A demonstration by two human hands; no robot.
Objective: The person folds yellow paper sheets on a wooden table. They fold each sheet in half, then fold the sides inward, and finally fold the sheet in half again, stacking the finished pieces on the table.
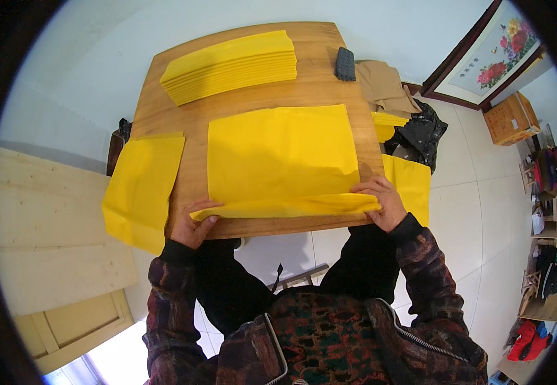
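A yellow sheet (283,149), of cloth or paper, lies flat on the wooden table (259,228) in front of me. Its near edge is lifted and folded over into a narrow strip. My left hand (194,224) pinches the strip's left end between thumb and fingers. The right end is gripped by my right hand (382,202), with fingers on top and the thumb underneath. A stack of folded yellow pieces (232,67) lies at the table's far side. Another yellow sheet (146,187) hangs over the left edge.
A dark grey textured block (345,64) sits near the far right corner. Beyond the right edge are brown cloth (384,84), a black plastic bag (423,130) and a hanging yellow sheet (411,187). A pale wooden board (57,231) stands at the left.
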